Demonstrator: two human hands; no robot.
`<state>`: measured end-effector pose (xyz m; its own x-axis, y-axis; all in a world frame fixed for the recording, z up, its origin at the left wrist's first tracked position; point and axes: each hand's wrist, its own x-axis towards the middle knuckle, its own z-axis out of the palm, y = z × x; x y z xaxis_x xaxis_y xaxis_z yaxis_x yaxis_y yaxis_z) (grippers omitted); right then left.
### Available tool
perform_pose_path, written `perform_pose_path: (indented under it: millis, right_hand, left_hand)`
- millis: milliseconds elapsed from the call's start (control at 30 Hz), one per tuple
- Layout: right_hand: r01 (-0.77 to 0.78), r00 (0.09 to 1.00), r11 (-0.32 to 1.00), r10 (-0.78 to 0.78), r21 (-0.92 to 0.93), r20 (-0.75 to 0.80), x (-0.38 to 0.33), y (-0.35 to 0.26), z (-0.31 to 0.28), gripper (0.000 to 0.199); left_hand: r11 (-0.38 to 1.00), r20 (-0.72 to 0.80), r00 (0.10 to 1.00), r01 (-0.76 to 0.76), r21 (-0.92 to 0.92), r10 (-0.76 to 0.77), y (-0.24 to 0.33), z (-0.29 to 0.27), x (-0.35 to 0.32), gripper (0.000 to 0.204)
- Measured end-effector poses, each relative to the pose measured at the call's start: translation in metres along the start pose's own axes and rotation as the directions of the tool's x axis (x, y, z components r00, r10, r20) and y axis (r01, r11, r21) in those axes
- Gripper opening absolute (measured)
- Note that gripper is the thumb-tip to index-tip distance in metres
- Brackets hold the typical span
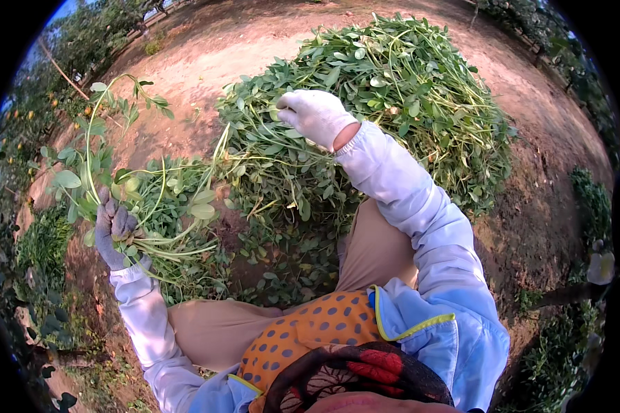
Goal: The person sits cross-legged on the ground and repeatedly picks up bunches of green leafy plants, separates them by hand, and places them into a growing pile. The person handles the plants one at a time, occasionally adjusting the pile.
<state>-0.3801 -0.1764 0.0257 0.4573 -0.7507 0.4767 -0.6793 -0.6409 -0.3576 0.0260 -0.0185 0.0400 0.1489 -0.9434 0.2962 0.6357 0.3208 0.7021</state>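
My left hand (pixel 117 230), in a grey glove, is closed round a bunch of leafy green stems (pixel 91 155). The bunch arches up on the left, and its pale stem ends stick out to the right below my fingers. My right hand (pixel 315 117), in a white glove, is over the left part of a big heap of cut leafy plants (pixel 406 89). Its thumb and fingers curl towards each other at the leaves. What they grip, if anything, I cannot make out.
Loose leafy stems (pixel 269 272) lie on the soil between my bent knees. Bare brown ground (pixel 186 62) stretches behind the heap. Trees with orange fruit (pixel 38 113) stand at the far left, and low green plants (pixel 585 337) grow at the right.
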Motion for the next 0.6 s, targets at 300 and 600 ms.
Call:
perform_pose_path:
  millis: [300,600]
  right_hand:
    - [-0.169,0.827,0.893,0.358,-0.417,0.433,0.002,0.151,0.035,0.031]
    - [-0.223,0.885,0.933,0.315,-0.282,0.342,-0.004,0.141,0.025,0.024]
  left_hand:
    - [0.927,-0.247,0.947,0.268,0.263,-0.204,-0.012,-0.018,-0.016,0.030]
    - [0.828,-0.339,0.898,0.406,0.388,-0.281,-0.037,-0.003,-0.017,0.019]
